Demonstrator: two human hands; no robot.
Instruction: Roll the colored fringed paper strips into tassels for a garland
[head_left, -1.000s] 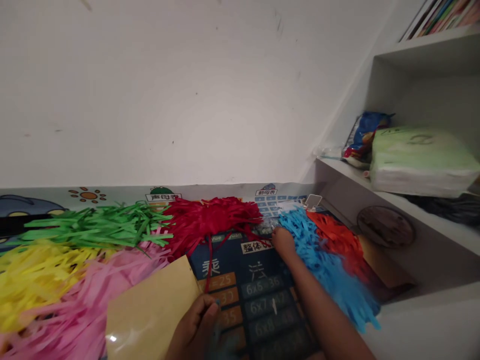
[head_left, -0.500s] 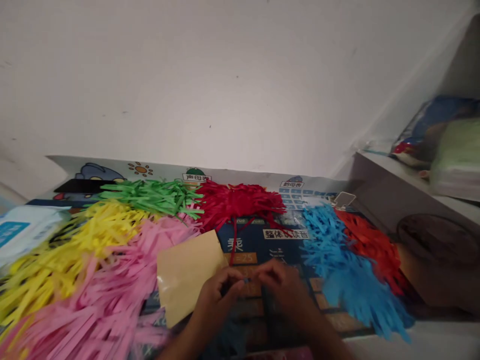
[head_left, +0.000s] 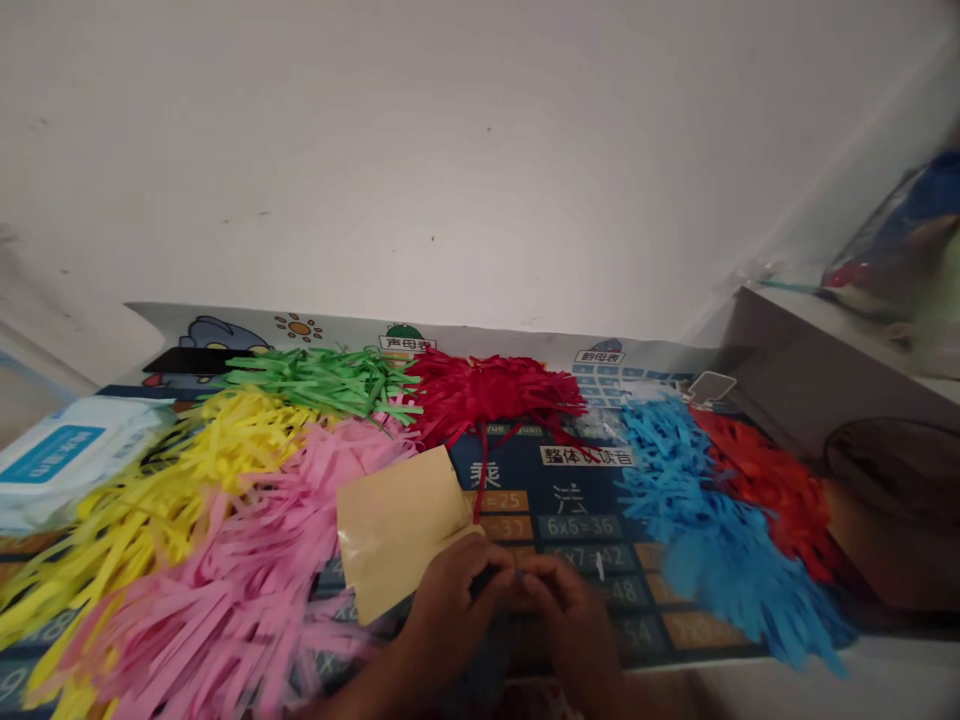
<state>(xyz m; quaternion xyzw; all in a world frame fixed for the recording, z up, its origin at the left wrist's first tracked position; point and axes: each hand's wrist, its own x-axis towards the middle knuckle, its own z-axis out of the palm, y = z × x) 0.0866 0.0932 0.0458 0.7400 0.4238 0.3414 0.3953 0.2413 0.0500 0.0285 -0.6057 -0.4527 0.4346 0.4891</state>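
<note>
My left hand (head_left: 459, 592) is closed in a pinch over the printed mat (head_left: 592, 530). Its fingertips meet those of my right hand (head_left: 564, 600), which is pinched too. A small bluish bit shows where they touch, too small to name. Just left of my left hand lies a tan paper sheet or envelope (head_left: 397, 525), partly on a bunch of pink paper strips (head_left: 277, 540). Beyond both hands is a bunch of dark red paper strips (head_left: 487, 393), one strip trailing towards my fingers. Blue paper strips (head_left: 697, 510) lie to the right of my right hand.
Green strips (head_left: 322, 382) and yellow strips (head_left: 202, 455) lie on the left, near a wipes packet (head_left: 60, 465) and a black flat object (head_left: 199, 361). Orange-red strips (head_left: 765, 480) lie beside a grey box (head_left: 862, 450) at right. A white wall (head_left: 450, 180) rises behind.
My hands were slightly apart and now touch at the fingertips. The view has shifted a little, so the strips and paper appear farther right.
</note>
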